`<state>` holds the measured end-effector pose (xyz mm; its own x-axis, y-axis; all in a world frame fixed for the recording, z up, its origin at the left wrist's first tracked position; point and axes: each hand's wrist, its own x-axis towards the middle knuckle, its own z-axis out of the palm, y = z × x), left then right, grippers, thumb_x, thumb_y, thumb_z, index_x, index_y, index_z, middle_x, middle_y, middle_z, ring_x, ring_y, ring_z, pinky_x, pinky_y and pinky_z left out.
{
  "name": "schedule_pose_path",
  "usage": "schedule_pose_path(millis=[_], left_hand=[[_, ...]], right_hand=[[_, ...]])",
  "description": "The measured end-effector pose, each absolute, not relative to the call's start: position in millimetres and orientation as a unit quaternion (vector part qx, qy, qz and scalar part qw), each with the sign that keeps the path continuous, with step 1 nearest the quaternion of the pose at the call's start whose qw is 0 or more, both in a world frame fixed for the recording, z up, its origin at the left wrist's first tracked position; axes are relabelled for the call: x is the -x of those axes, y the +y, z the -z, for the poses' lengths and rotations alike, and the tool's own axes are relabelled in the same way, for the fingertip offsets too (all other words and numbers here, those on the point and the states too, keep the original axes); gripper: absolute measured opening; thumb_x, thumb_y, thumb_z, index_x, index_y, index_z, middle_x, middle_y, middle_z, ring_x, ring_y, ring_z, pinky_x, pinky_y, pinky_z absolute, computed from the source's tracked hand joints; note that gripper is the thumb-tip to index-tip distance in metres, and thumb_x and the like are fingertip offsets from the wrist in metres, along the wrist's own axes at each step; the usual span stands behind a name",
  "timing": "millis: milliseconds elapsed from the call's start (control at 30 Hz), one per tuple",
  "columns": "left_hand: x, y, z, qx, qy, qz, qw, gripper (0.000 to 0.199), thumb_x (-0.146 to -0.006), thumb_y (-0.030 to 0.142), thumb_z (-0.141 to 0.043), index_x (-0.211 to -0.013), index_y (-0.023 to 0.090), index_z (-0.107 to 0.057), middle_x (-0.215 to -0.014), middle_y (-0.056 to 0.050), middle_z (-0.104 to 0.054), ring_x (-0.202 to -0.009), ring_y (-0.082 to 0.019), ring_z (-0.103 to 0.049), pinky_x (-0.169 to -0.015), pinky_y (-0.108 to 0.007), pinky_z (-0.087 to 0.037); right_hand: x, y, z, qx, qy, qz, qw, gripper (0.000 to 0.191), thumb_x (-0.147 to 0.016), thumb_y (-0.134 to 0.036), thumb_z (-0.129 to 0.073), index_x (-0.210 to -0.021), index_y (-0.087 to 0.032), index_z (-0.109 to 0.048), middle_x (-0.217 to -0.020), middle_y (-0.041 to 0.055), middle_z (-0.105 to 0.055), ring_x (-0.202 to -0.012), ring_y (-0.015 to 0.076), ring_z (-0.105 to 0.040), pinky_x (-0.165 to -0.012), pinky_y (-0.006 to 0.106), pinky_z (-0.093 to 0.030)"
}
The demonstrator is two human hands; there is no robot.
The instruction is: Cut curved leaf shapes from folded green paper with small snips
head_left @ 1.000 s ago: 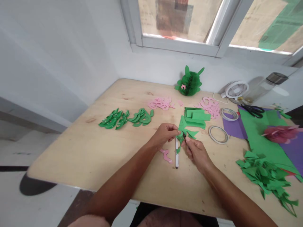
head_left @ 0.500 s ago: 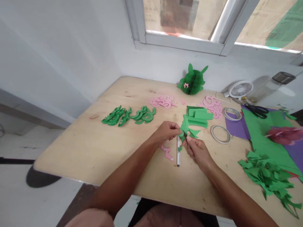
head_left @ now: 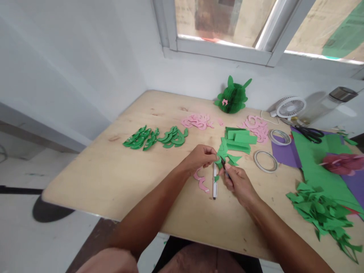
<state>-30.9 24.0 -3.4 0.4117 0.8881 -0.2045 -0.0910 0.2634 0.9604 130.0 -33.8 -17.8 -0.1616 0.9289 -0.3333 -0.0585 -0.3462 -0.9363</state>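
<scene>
Nearest, the white plastic pen [head_left: 215,189]; past it, the right hand [head_left: 239,182], fingers clamped on small dark scissors [head_left: 223,163], blades angled away and leftward. They meet the curved green paper piece [head_left: 218,160], pinched by the left hand [head_left: 201,157] near the pen's far end. Fingertips so close, a slip could nick skin or spoil the curve! The paper's long axis is too small to judge. Beyond lie folded green paper strips [head_left: 239,138].
</scene>
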Motion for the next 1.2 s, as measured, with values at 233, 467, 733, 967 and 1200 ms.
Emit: schedule_pose_path(millis=[233, 467, 733, 967, 1200], left_hand=[[31.4, 23.8, 3.6, -0.484, 0.396, -0.363, 0.69, 0.013, -0.06, 0.021, -0.063, -0.056, 0.014, -0.052, -0.04, 0.007, -0.041, -0.037, -0.004, -0.033, -0.04, -0.019, -0.021], [29.8, 23.4, 6.0, -0.482, 0.405, -0.364, 0.687, 0.014, -0.062, 0.023, -0.064, -0.059, 0.014, -0.055, -0.041, 0.007, -0.042, -0.038, -0.004, -0.034, -0.04, -0.019, -0.021], [27.5, 20.6, 1.5, -0.469, 0.427, -0.38, 0.673, 0.014, -0.061, 0.025, -0.065, -0.058, 0.013, -0.058, -0.04, 0.007, -0.041, -0.037, -0.004, -0.032, -0.04, -0.019, -0.022], [24.6, 19.5, 0.6, -0.467, 0.438, -0.397, 0.658, 0.015, -0.06, 0.028, -0.065, -0.058, 0.013, -0.06, -0.039, 0.007, -0.04, -0.037, -0.004, -0.031, -0.04, -0.02, -0.022], [23.8, 18.2, 1.9, -0.493, 0.464, -0.419, 0.606, 0.017, -0.06, 0.03, -0.068, -0.058, 0.014, -0.064, -0.045, 0.005, -0.045, -0.045, -0.006, -0.036, -0.047, -0.021, -0.028]], right_hand=[[-129.5, -34.1, 19.0, 0.509, -0.424, -0.638, 0.393, 0.043, -0.079, -0.056, -0.054, -0.067, -0.015, -0.057, -0.039, -0.0093, -0.031, -0.034, 0.0041, -0.019, -0.035, 0.02, -0.011], [-129.8, -33.4, 21.7, 0.517, -0.412, -0.633, 0.403, 0.043, -0.079, -0.056, -0.054, -0.071, -0.014, -0.059, -0.039, -0.0097, -0.03, -0.034, 0.0041, -0.019, -0.035, 0.02, -0.01], [-129.5, -33.8, 20.4, 0.524, -0.412, -0.626, 0.404, 0.045, -0.078, -0.058, -0.053, -0.071, -0.014, -0.059, -0.038, -0.0095, -0.031, -0.033, 0.0042, -0.02, -0.035, 0.021, -0.011], [-127.6, -34.0, 19.7, 0.527, -0.407, -0.623, 0.41, 0.046, -0.076, -0.059, -0.054, -0.07, -0.015, -0.058, -0.038, -0.0101, -0.031, -0.033, 0.0039, -0.019, -0.035, 0.02, -0.012], [-127.2, -33.6, 26.4, 0.511, -0.397, -0.636, 0.421, 0.045, -0.076, -0.059, -0.055, -0.069, -0.015, -0.058, -0.038, -0.0102, -0.03, -0.033, 0.0042, -0.019, -0.034, 0.02, -0.011]])
